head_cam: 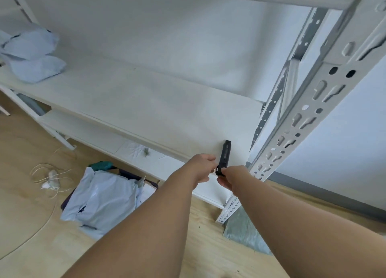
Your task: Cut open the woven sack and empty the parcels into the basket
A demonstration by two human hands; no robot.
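A black utility knife (224,156) lies at the front right of the white shelf board (146,102). My right hand (230,176) pinches its near end. My left hand (202,167) touches the same end from the left, fingers curled; whether it grips is unclear. On the floor at lower left, pale blue parcels (102,200) are piled in a dark basket (133,176) whose rim shows behind them. A grey-green woven sack (244,231) lies flat on the floor beside the rack's foot, below my right forearm.
The slotted white rack post (302,114) rises close on the right. More pale blue parcels (31,56) sit at the shelf's far left. Loose cord and a white scrap (50,179) lie on the wooden floor. A lower shelf (94,131) runs beneath.
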